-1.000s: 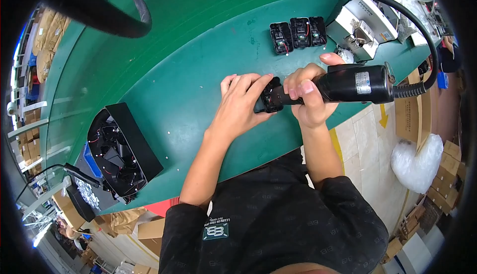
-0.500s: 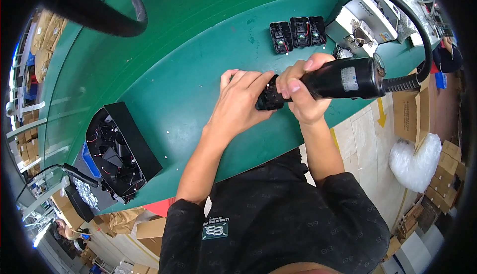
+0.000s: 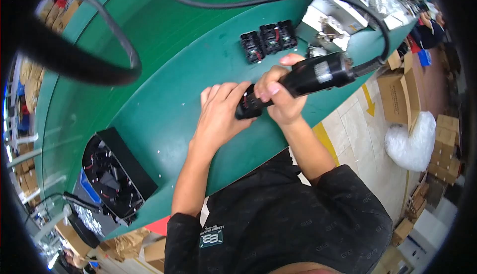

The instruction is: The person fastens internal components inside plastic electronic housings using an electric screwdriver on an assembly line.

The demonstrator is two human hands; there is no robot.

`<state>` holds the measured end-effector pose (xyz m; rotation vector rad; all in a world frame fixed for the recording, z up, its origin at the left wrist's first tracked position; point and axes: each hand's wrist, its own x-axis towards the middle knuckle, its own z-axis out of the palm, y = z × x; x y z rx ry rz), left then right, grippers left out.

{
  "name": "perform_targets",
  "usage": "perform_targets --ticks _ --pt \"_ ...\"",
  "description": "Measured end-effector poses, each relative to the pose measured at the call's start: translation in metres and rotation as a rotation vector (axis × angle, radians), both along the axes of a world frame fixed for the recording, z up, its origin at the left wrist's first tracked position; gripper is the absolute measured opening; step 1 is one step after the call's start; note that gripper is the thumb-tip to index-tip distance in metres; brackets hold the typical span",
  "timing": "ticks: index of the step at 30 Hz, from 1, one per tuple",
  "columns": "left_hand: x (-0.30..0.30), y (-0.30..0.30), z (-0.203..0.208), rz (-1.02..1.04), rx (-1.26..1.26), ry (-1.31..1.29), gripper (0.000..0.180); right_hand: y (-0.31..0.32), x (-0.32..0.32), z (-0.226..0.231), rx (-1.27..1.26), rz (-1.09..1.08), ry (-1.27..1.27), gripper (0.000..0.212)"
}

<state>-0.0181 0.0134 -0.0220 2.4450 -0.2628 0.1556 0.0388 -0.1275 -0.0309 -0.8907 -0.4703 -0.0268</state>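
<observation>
My left hand [image 3: 218, 112] is closed around the left side of a small black plastic housing [image 3: 247, 106] on the green table. In my right hand [image 3: 285, 100] is a black corded electric screwdriver [image 3: 308, 77], held nearly level with its tip end toward the housing. My right fingers hide the tip, so I cannot tell whether it touches a screw. Beyond my hands, three open black housings [image 3: 271, 39] with wires and small boards inside stand side by side.
A black bin [image 3: 131, 167] of dark plastic parts stands at the table's left. Open white boxes [image 3: 343, 13] with metal parts sit at the far right. The screwdriver's thick cable [image 3: 370, 13] arches over the far side. A cardboard box [image 3: 395, 95] stands right, past the table edge.
The whole view has shifted, with the table and my hands now further left. My left hand still grips the housing and my right hand still holds the screwdriver against or near it.
</observation>
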Motion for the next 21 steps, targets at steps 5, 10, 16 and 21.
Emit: perform_targets --ticks 5,10,16,21 --pt "-0.009 -0.002 -0.016 0.013 -0.004 0.01 0.078 -0.022 0.007 0.021 0.028 -0.119 0.02 0.068" --pt "-0.01 0.004 -0.027 -0.016 -0.04 -0.032 0.084 -0.078 0.06 0.063 -0.016 -0.531 -0.118 0.062" --pt "-0.01 0.003 -0.02 -0.049 -0.012 0.003 0.086 -0.104 0.113 0.071 -0.138 -0.673 -0.299 0.062" --pt "-0.011 0.004 -0.027 -0.022 -0.02 -0.04 0.09 -0.101 0.13 0.063 -0.312 -0.732 -0.374 0.061"
